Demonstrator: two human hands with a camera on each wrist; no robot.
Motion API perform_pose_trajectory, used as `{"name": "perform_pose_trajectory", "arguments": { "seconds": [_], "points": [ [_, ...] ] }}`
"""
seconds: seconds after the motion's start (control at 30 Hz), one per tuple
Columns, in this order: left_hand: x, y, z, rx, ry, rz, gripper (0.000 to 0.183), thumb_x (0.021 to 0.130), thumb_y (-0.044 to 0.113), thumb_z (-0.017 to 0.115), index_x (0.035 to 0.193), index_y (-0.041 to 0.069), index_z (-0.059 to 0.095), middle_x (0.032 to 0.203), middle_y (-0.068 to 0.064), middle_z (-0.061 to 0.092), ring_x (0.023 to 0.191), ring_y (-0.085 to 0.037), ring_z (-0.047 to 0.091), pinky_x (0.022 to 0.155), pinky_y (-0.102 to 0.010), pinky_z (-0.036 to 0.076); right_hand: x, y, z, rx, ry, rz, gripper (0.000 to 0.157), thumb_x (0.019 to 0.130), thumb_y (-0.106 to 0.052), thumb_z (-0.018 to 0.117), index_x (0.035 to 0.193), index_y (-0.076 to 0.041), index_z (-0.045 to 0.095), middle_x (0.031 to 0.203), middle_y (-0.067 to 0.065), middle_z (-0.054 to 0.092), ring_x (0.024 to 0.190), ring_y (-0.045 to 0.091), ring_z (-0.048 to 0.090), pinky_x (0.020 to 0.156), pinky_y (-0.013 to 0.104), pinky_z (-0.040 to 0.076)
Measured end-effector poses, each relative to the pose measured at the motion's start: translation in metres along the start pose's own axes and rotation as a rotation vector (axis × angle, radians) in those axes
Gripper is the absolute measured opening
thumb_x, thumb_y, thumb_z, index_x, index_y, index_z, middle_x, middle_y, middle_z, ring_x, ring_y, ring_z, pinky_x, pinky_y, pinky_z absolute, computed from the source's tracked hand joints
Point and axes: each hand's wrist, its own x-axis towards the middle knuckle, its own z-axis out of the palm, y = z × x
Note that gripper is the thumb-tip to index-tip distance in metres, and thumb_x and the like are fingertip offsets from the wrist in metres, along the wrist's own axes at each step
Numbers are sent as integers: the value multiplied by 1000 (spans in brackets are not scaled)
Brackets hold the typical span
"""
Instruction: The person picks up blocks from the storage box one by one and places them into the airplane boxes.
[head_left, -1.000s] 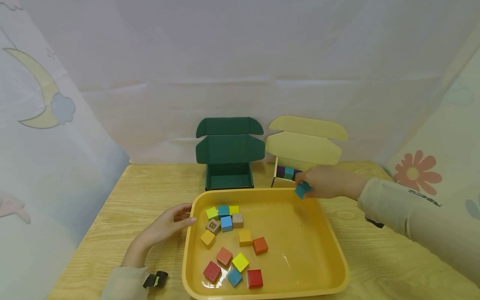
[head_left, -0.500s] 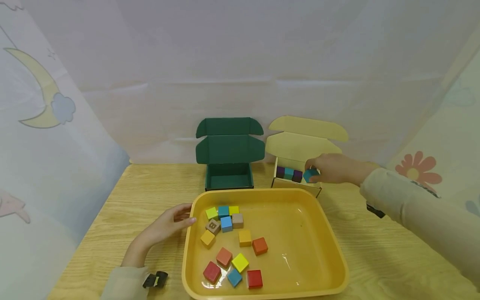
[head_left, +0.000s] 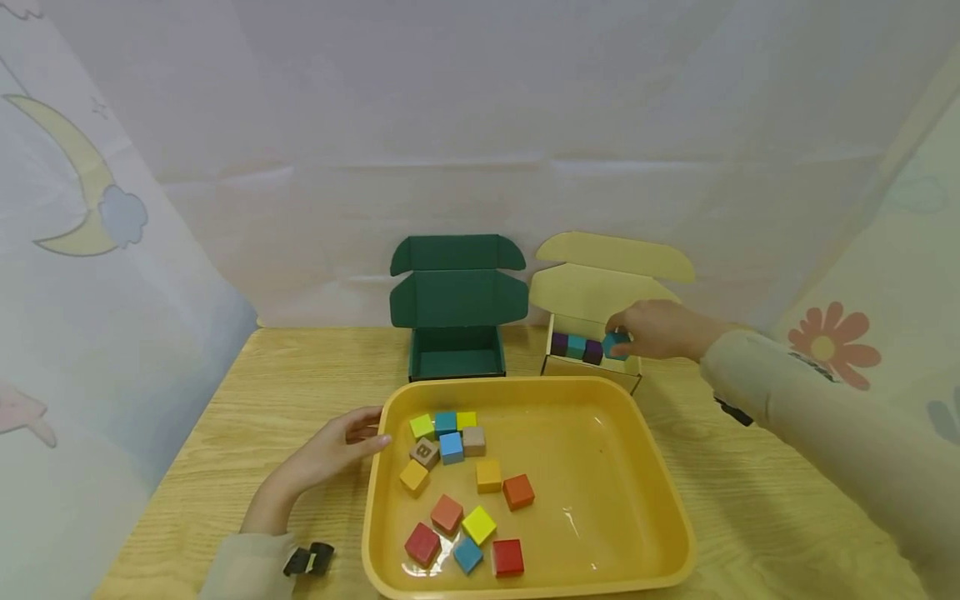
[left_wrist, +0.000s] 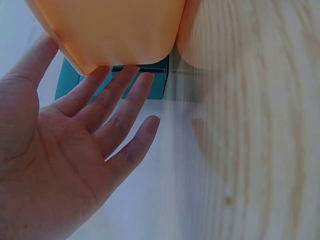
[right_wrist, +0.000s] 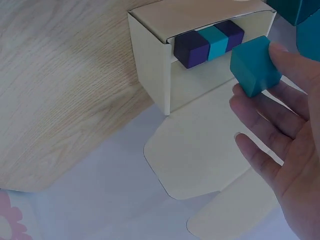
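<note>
Right hand (head_left: 652, 327) pinches 1 teal cube (right_wrist: 256, 66) between thumb and fingers, at the mouth of the cream box (head_left: 600, 293), just beside a row of 3 inside: 2 purple cubes (right_wrist: 191, 49), 1 teal middle cube (right_wrist: 214, 42). Left hand (head_left: 330, 454) at the yellow tray (head_left: 585, 483), thumb on its left rim, fingers loosely extended. I count 14 cubes in the tray's left half: 2 yellow (head_left: 478, 525), 1 lime (head_left: 422, 427), 3 blue or teal (head_left: 451, 447), 2 wood-brown (head_left: 424, 452), 2 yellow-orange (head_left: 488, 476), 2 orange-red (head_left: 518, 492), 2 red (head_left: 507, 557). 2 boxes, lids up, near table's (head_left: 285, 375) far edge: green box (head_left: 459, 298) mid-edge, cream nearer far right corner.
</note>
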Motion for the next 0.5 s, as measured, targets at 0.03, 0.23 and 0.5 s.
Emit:
{"name": "perform_pose_trajectory", "arguments": {
  "seconds": [0.03,0.23,0.5],
  "points": [
    [0,0,0,2,4,-6,61,99,31,62,144,-5,43,139,-23,52,121,-37,56,98,-48,50,2,1,1,-4,1,0,26,92,-25,73,109,-5,71,90,-2,70,76,13,64,74,41,57],
    [-2,1,-2,13,6,18,61,100,29,62,144,-7,42,140,-25,51,121,-39,55,98,-48,49,11,7,6,-17,2,1,24,91,-23,74,106,-4,71,87,-2,70,73,12,64,72,39,57],
    [-5,2,-2,-8,1,6,60,100,27,62,144,-8,42,140,-25,51,120,-37,56,99,-46,50,20,6,10,-46,-63,32,20,91,-23,74,101,-6,72,88,-1,70,77,15,65,73,40,57]
  ]
}}
